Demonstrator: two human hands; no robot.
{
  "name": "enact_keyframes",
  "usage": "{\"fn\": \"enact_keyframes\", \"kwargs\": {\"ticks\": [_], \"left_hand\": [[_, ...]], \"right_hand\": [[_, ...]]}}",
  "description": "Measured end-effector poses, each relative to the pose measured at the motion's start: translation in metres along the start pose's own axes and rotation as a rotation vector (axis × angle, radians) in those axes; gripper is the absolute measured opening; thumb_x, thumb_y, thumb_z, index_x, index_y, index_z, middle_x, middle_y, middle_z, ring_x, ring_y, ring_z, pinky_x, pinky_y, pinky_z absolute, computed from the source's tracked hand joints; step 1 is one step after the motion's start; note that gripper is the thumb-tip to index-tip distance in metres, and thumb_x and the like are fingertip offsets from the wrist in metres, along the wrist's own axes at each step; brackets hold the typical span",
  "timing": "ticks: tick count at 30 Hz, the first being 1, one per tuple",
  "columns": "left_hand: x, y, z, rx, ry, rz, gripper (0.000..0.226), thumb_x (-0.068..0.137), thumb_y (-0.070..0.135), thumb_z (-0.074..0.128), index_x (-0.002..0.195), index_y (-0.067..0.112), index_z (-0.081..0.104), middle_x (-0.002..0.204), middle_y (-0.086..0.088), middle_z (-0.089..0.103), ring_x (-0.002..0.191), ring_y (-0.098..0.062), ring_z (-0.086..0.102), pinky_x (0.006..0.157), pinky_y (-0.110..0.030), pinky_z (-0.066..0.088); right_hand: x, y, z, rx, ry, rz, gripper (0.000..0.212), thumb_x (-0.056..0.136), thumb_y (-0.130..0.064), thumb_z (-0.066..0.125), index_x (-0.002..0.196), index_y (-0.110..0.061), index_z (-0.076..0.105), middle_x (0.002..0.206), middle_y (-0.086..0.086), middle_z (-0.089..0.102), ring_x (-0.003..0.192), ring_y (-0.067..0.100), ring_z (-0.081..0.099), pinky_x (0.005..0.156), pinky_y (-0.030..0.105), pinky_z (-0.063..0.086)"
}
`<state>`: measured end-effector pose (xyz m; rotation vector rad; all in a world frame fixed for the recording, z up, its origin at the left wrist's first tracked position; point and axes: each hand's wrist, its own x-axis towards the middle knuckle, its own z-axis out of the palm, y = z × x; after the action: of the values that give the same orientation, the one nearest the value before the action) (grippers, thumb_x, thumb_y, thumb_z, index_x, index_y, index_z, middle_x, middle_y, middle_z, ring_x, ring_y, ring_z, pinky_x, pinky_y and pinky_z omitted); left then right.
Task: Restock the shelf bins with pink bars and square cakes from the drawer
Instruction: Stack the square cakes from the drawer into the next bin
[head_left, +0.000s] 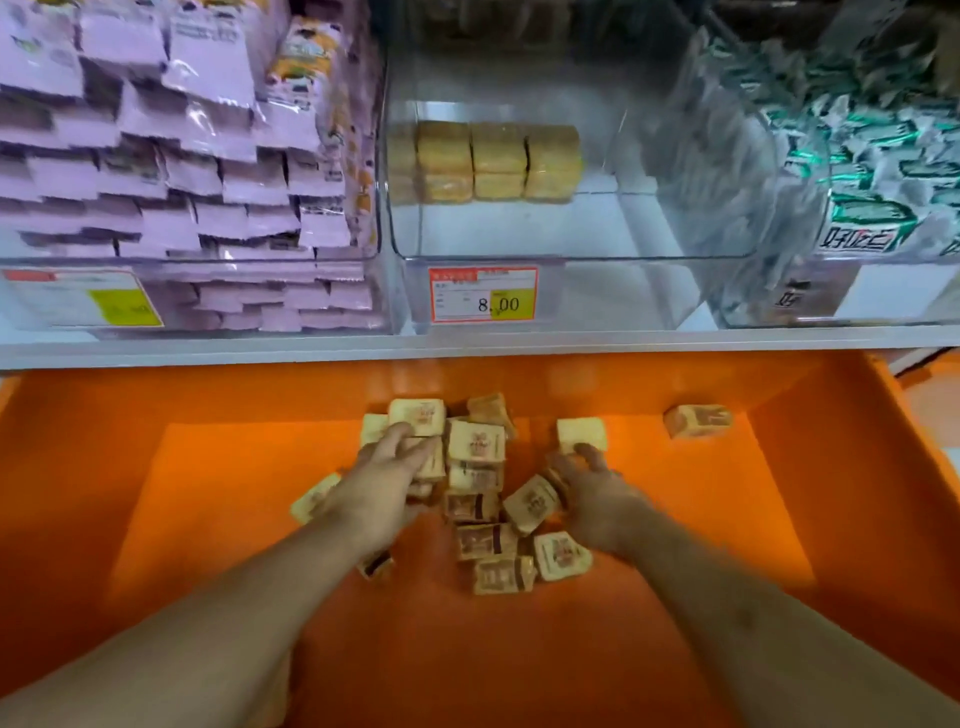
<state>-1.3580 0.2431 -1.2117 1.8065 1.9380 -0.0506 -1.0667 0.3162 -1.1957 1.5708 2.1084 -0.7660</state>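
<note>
Down in the orange drawer (841, 467) lies a loose heap of square cakes (475, 470), each in a clear wrapper with a brown picture on it. One cake (697, 420) sits well apart from the heap, near the back right corner.

Both bare arms reach into the drawer. The left hand (387, 475) lies on top of the heap with its fingers (415, 446) spread and bent over a few cakes; whether it really grips them I cannot tell. The right hand (592, 491) is at the right side of the heap, its fingers curled around the lower edge of one pale cake (582, 434) (the hand hides the rest of that grip).

Above the drawer runs a white shelf edge (467, 345) with three clear bins. The left bin (332, 319) is packed high with pink bars (171, 171). The middle bin (597, 291) holds only a short row of yellow cakes (488, 161) at its back, and a red and yellow price tag (482, 301) is stuck on its front. The right bin (748, 291) is full of green and white packets (862, 156).
</note>
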Motion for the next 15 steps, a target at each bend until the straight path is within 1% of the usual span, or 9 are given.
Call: {"fn": "enact_keyframes", "kwargs": {"ticks": [2, 4, 7, 9, 11, 12, 13, 14, 15], "left_hand": [[-0.001, -0.001, 0.004, 0.037, 0.068, -0.001, 0.088, 0.091, 0.025, 0.076, 0.159, 0.045, 0.023, 0.159, 0.007, 0.014, 0.134, -0.020, 0.042, 0.104, -0.031, 0.051], [-0.003, -0.001, 0.004, 0.081, 0.121, -0.010, 0.083, 0.089, 0.021, 0.077, 0.156, 0.042, 0.031, 0.155, 0.002, 0.024, 0.129, -0.025, 0.049, 0.098, -0.035, 0.054], [-0.008, 0.002, -0.003, 0.099, 0.127, -0.020, 0.075, 0.090, 0.025, 0.076, 0.152, 0.036, 0.036, 0.152, -0.001, 0.039, 0.126, -0.027, 0.053, 0.102, -0.039, 0.052], [-0.013, 0.007, -0.013, 0.071, 0.113, -0.009, 0.073, 0.091, 0.029, 0.074, 0.153, 0.035, 0.036, 0.151, -0.001, 0.044, 0.128, -0.027, 0.053, 0.105, -0.039, 0.050], [-0.021, 0.013, -0.028, -0.005, 0.090, -0.011, 0.073, 0.091, 0.034, 0.074, 0.152, 0.040, 0.034, 0.148, 0.001, 0.045, 0.127, -0.026, 0.055, 0.102, -0.037, 0.052], [-0.026, 0.016, -0.036, -0.068, 0.083, -0.014, 0.073, 0.091, 0.037, 0.075, 0.151, 0.043, 0.033, 0.144, 0.003, 0.047, 0.124, -0.024, 0.058, 0.098, -0.035, 0.054], [-0.032, 0.020, -0.048, -0.138, 0.082, -0.015, 0.073, 0.090, 0.039, 0.076, 0.148, 0.045, 0.032, 0.139, 0.004, 0.049, 0.118, -0.021, 0.061, 0.092, -0.034, 0.056], [-0.037, 0.025, -0.060, -0.214, 0.086, -0.008, 0.073, 0.088, 0.040, 0.078, 0.145, 0.046, 0.033, 0.134, 0.007, 0.052, 0.114, -0.018, 0.062, 0.089, -0.032, 0.056], [-0.043, 0.030, -0.072, -0.299, 0.074, -0.005, 0.072, 0.087, 0.040, 0.080, 0.143, 0.046, 0.035, 0.129, 0.011, 0.055, 0.111, -0.014, 0.063, 0.088, -0.029, 0.055]], "right_hand": [[0.008, 0.001, 0.012, 0.008, 0.044, -0.011, 0.088, 0.086, -0.019, 0.068, 0.149, -0.053, 0.016, 0.163, 0.004, 0.009, 0.127, 0.043, 0.055, 0.091, 0.052, 0.059], [0.011, 0.001, 0.018, 0.015, 0.098, -0.004, 0.081, 0.085, -0.012, 0.069, 0.142, -0.049, 0.025, 0.154, 0.005, 0.018, 0.116, 0.041, 0.061, 0.084, 0.050, 0.061], [0.002, -0.002, 0.011, 0.019, 0.150, -0.004, 0.062, 0.089, -0.012, 0.067, 0.133, -0.042, 0.035, 0.144, 0.003, 0.028, 0.104, 0.035, 0.065, 0.074, 0.044, 0.059], [-0.006, -0.002, -0.002, 0.064, 0.177, 0.001, 0.056, 0.091, -0.011, 0.062, 0.133, -0.041, 0.039, 0.133, 0.001, 0.037, 0.098, 0.033, 0.064, 0.066, 0.041, 0.052], [-0.017, -0.005, -0.022, 0.169, 0.193, -0.025, 0.058, 0.089, -0.010, 0.058, 0.134, -0.042, 0.044, 0.121, -0.002, 0.045, 0.094, 0.028, 0.062, 0.069, 0.040, 0.054], [-0.023, -0.008, -0.034, 0.237, 0.183, -0.049, 0.057, 0.089, -0.011, 0.058, 0.136, -0.041, 0.046, 0.115, -0.003, 0.050, 0.093, 0.024, 0.062, 0.071, 0.037, 0.055], [-0.030, -0.013, -0.047, 0.288, 0.166, -0.078, 0.056, 0.089, -0.012, 0.059, 0.138, -0.038, 0.049, 0.111, -0.005, 0.055, 0.092, 0.019, 0.061, 0.070, 0.029, 0.054], [-0.038, -0.018, -0.060, 0.319, 0.141, -0.103, 0.056, 0.090, -0.011, 0.062, 0.139, -0.035, 0.051, 0.109, -0.007, 0.058, 0.089, 0.014, 0.061, 0.065, 0.019, 0.050], [-0.048, -0.025, -0.072, 0.353, 0.116, -0.123, 0.057, 0.089, -0.008, 0.065, 0.139, -0.032, 0.052, 0.109, -0.009, 0.059, 0.086, 0.009, 0.061, 0.060, 0.012, 0.047]]}}
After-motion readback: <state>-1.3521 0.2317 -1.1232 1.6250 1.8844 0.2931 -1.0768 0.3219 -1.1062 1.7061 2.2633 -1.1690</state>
